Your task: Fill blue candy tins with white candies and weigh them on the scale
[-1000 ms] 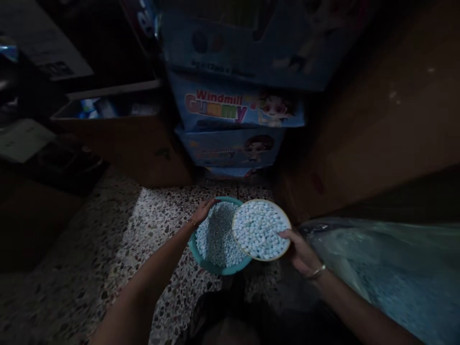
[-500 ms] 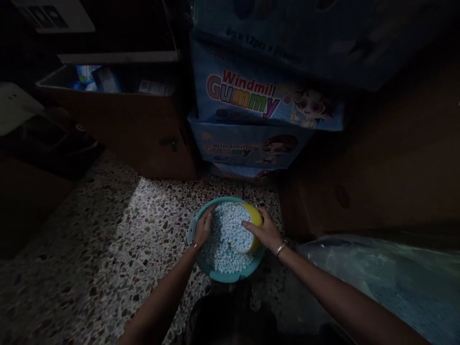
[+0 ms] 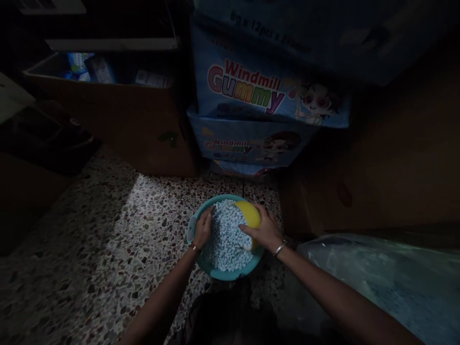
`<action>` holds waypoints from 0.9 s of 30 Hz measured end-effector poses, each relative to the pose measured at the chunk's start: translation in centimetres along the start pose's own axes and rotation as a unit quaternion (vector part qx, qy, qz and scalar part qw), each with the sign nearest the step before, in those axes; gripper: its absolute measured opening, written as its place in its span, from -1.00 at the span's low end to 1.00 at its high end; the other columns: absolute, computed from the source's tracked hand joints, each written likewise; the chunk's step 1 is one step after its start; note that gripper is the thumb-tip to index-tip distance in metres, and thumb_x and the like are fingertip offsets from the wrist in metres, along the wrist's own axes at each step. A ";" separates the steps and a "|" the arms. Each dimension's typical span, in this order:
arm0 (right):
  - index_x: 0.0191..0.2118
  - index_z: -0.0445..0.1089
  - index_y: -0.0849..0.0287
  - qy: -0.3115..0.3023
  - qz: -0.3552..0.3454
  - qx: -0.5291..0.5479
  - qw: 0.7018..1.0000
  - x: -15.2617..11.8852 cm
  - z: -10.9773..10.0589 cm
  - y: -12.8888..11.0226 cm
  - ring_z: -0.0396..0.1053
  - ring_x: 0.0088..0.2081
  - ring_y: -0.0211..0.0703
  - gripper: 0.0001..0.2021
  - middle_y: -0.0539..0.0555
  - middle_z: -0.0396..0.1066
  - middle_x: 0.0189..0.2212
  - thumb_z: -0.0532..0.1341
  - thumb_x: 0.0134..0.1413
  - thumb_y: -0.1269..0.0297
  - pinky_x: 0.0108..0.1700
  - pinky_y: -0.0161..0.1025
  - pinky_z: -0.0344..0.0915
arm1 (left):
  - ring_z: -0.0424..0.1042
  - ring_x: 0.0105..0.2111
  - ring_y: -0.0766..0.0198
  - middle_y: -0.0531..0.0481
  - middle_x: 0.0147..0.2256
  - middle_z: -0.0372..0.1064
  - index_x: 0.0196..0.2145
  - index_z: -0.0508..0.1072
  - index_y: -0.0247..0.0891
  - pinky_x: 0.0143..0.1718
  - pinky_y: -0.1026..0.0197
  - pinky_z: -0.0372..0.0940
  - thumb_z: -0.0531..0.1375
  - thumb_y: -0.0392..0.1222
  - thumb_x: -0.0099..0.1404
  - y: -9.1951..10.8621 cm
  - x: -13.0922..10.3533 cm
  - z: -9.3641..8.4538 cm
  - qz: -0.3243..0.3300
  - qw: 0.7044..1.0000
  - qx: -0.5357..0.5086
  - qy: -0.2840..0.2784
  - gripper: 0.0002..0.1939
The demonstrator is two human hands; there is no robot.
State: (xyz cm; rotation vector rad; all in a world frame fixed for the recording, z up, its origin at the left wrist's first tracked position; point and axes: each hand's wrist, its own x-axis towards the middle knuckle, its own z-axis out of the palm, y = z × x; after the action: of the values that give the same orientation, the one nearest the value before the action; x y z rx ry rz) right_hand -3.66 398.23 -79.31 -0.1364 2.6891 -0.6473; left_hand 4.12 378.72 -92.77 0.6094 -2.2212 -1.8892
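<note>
A teal basin point(image 3: 230, 276) full of small pale blue-white pellets point(image 3: 225, 239) stands on the floor. My right hand point(image 3: 265, 229) grips a yellow bowl point(image 3: 250, 214) at the basin's right side, thumb over its rim and the other fingers behind it. The bowl is tilted toward the left, its mouth among the pellets, so its lower edge is partly covered. At the basin's left inner side, my left hand point(image 3: 203, 229) rests against the pellets with its fingers stretched out; the fingertips are partly hidden.
Stacked blue Windmill Gummy cartons point(image 3: 247, 86) stand beyond the basin. An opened cardboard box point(image 3: 143, 124) with packets is at the left, and a brown carton point(image 3: 359, 177) at the right. A clear plastic bag point(image 3: 388, 278) lies near my right forearm on the speckled floor point(image 3: 118, 249).
The yellow bowl has tipped further over to the left in my right hand, showing more of its outside and fewer pellets within. My left hand stays nearly in place.
</note>
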 end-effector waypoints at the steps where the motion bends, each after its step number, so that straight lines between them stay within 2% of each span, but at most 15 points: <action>1: 0.19 0.21 -0.02 -0.005 -0.004 -0.007 1.000 -0.2 0.3 -0.3 0.31 -0.05 0.13 -0.16 0.12 0.24 -0.09 0.39 -0.28 -0.13 -0.02 0.00 0.25 | 0.25 0.22 0.07 -0.15 0.18 0.32 0.12 0.40 -0.29 0.30 -0.02 0.06 -0.09 0.15 0.38 0.1 -0.1 -0.1 0.002 1.000 0.004 -0.001 -0.40; 5: 0.21 0.20 -0.07 -0.017 -0.038 -0.009 0.999 -0.6 0.9 -0.9 0.29 -0.02 0.11 -0.15 0.10 0.21 -0.09 0.40 -0.28 -0.12 0.01 -0.03 0.23 | 0.26 0.21 0.07 -0.18 0.18 0.32 0.13 0.38 -0.29 0.30 -0.02 0.06 -0.10 0.17 0.39 -0.2 -0.5 -0.4 0.009 1.000 0.021 0.001 -0.39; 11: 0.24 0.18 -0.04 0.005 -0.021 -0.077 0.997 -0.6 -0.8 -0.1 0.31 -0.09 0.11 -0.13 0.12 0.17 -0.11 0.37 -0.25 -0.15 -0.09 -0.06 0.26 | 0.24 0.22 0.06 -0.21 0.19 0.30 0.15 0.36 -0.30 0.30 -0.07 0.07 -0.07 0.10 0.40 -1.2 -1.1 -0.2 0.039 0.997 0.073 -0.002 -0.44; 16: 0.24 0.16 -0.08 -0.012 -0.058 -0.101 0.993 -1.1 -1.2 -0.8 0.30 -0.06 0.09 -0.15 0.10 0.15 -0.09 0.38 -0.24 -0.10 -0.07 -0.06 0.26 | 0.14 0.28 0.01 -0.17 0.22 0.26 0.14 0.37 -0.21 0.30 -0.19 0.01 0.00 0.05 0.39 -1.7 -2.0 0.2 0.085 0.988 0.131 -0.014 -0.52; 21: 0.26 0.14 -0.05 0.020 -0.049 -0.135 0.989 -1.4 -1.1 -0.6 0.28 0.00 0.15 -0.14 0.14 0.16 -0.06 0.36 -0.22 -0.10 -0.09 -0.05 0.29 | 0.04 0.31 -0.08 -0.14 0.22 0.25 0.08 0.42 -0.14 0.29 -0.32 -0.06 0.10 0.03 0.34 -1.1 -3.7 0.0 0.126 0.975 0.181 -0.035 -0.59; 25: 0.25 0.15 -0.04 0.010 -0.110 -0.147 0.983 -1.7 -0.5 -0.5 0.26 0.03 0.19 -0.13 0.15 0.15 -0.05 0.38 -0.26 -0.07 -0.09 -0.03 0.30 | 0.07 0.28 -0.09 -0.12 0.09 0.35 -0.01 0.48 -0.10 0.26 -0.34 0.00 0.13 -0.03 0.33 -0.7 -5.6 -0.5 0.184 0.945 0.266 -0.043 -0.68; 27: 0.26 0.15 -0.05 0.008 -0.106 -0.133 0.985 -1.6 -0.4 -0.5 0.28 -0.01 0.14 -0.13 0.14 0.15 -0.06 0.37 -0.24 -0.07 -0.09 -0.04 0.30 | 0.08 0.26 -0.11 -0.13 0.05 0.36 -0.04 0.49 -0.10 0.25 -0.37 0.01 0.12 -0.06 0.34 -0.7 -6.5 -0.8 0.205 0.928 0.309 -0.040 -0.72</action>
State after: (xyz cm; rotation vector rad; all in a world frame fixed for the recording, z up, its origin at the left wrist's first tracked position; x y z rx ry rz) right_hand -2.33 398.26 -78.19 -0.4939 2.7883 -0.3450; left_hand 10.41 380.53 -92.43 0.1061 -2.7303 -1.0218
